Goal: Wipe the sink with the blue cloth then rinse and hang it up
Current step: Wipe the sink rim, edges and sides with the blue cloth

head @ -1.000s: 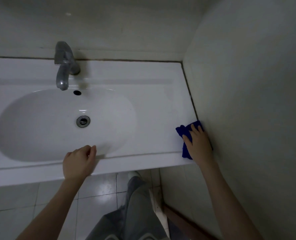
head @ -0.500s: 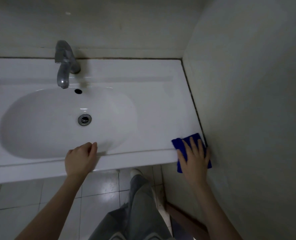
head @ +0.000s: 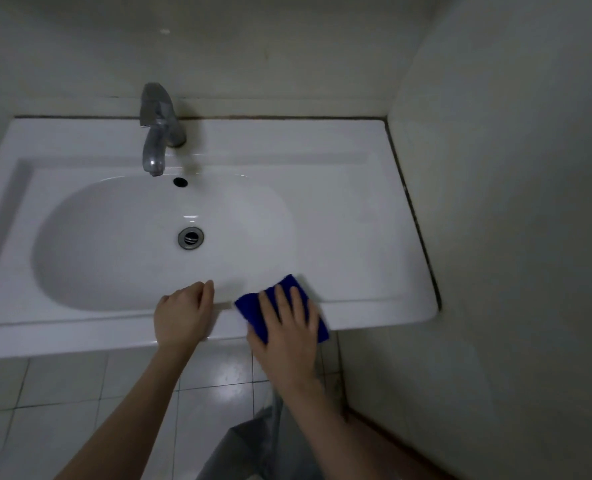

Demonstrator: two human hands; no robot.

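The white sink [head: 350,216] has an oval basin with a metal drain [head: 191,238] and a grey tap [head: 157,129] at the back. The folded blue cloth [head: 253,306] lies on the sink's front rim, right of the basin. My right hand [head: 287,327] presses flat on the cloth with straight fingers and covers most of it. My left hand [head: 183,315] rests on the front rim just left of the cloth, its fingers curled over the edge.
A pale wall [head: 512,202] meets the sink's right side, with a dark sealant line along the joint. Tiled floor [head: 62,410] and a grey trouser leg [head: 253,452] show below the rim. A dark skirting strip runs along the right wall at floor level.
My right hand has slid the cloth left along the front rim, from the right corner by the wall to beside my left hand. The left hand has stayed on the rim.
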